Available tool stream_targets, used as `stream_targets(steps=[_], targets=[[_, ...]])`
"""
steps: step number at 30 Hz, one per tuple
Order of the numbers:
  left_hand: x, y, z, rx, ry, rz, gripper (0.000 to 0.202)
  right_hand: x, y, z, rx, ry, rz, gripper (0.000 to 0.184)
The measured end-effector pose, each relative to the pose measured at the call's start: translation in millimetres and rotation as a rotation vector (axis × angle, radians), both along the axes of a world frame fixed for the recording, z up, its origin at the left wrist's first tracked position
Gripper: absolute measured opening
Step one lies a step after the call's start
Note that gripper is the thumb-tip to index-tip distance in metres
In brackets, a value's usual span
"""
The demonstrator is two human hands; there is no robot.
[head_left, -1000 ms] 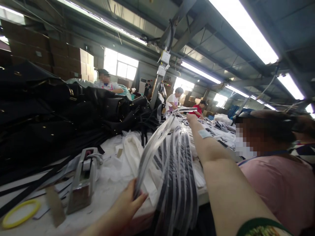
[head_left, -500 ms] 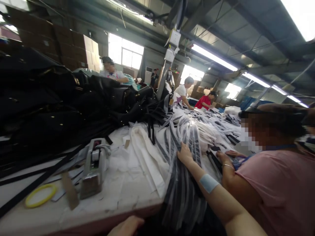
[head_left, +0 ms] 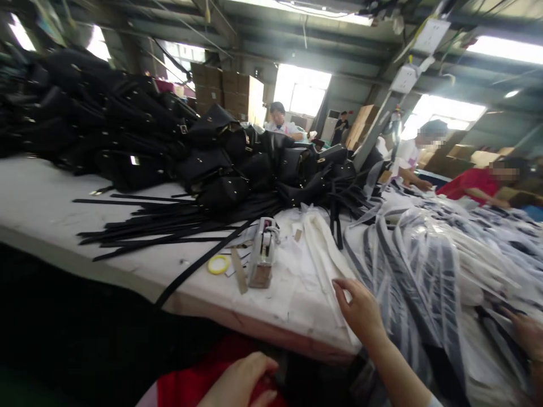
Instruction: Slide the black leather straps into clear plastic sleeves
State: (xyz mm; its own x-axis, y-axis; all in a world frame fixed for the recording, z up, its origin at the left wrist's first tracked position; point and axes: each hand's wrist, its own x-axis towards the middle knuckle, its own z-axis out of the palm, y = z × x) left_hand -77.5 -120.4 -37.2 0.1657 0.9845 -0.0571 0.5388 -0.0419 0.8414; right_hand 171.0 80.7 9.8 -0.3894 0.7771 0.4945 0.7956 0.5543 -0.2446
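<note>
My right hand point(head_left: 360, 310) hovers over the table's front part, beside a folded white strip of soft material point(head_left: 319, 240). Its fingers are loosely bent and a little apart, and I see nothing between them. To its right hang long dark straps in clear plastic sleeves point(head_left: 424, 282), spilling over the front edge. Low in the view, before the table and in front of red cloth point(head_left: 182, 390), is my left hand point(head_left: 248, 377). Its fingers are half curled with a gap to the thumb, and no held thing shows.
A tape dispenser point(head_left: 263, 257), a yellow ring-shaped roll point(head_left: 218, 264) and a brown strip point(head_left: 238, 271) lie on the white table point(head_left: 203, 291). Behind are black straps point(head_left: 156, 223) and heaped black bags point(head_left: 212, 158). At far right is another person's hand point(head_left: 526, 333). More people stand behind.
My view has swung left. My right hand has let go of the sleeved straps and moved left to the white strip. My left hand shows further into view.
</note>
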Motion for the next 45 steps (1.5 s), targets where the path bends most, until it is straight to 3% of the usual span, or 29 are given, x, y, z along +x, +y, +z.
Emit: stream_targets(steps=[4, 7, 10, 12, 15, 18, 22, 25, 29, 34, 40, 45], targets=[[-40, -5, 9.7, 0.049, 0.102, 0.183, 0.026, 17, -13, -31.7, -0.098, -0.157, -0.167, 0.052], [-75, 0, 26.0, 0.135, 0.186, 0.379, 0.022, 38, -7, -52.8, -0.140, -0.220, -0.269, 0.051], [-82, 20, 42.9, 0.240, 0.232, 0.381, 0.024, 47, -12, -59.3, -0.130, -0.165, -0.287, 0.053], [-65, 40, 49.3, 0.265, 0.206, 0.240, 0.023, 46, -19, -57.4, -0.086, -0.023, -0.269, 0.057], [-20, 75, 51.0, 0.286, 0.180, 0.003, 0.021, 44, -23, -54.1, -0.051, 0.319, -0.272, 0.059], [25, 109, 49.2, 0.320, 0.214, -0.158, 0.020, 51, -19, -54.4, -0.175, 0.645, -0.262, 0.059], [69, 153, 48.8, 0.354, 0.349, -0.265, 0.020, 61, -14, -56.9, -0.323, 1.011, -0.234, 0.061], [96, 176, 45.5, 0.446, 0.504, -0.352, 0.021, 62, -13, -56.3, -0.357, 1.116, -0.230, 0.061], [125, 190, 34.2, 0.638, 0.630, -0.489, 0.028, 60, -13, -53.9, -0.373, 1.144, -0.212, 0.060], [136, 195, 25.3, 0.667, 0.598, -0.539, 0.016, 61, -13, -54.4, -0.387, 1.124, -0.220, 0.062], [120, 190, 27.1, 0.495, 0.426, -0.423, 0.014, 62, -13, -57.0, -0.383, 1.127, -0.211, 0.062], [106, 168, 34.0, 0.335, 0.146, -0.253, 0.018, 62, -12, -56.5, -0.378, 1.115, -0.213, 0.061]])
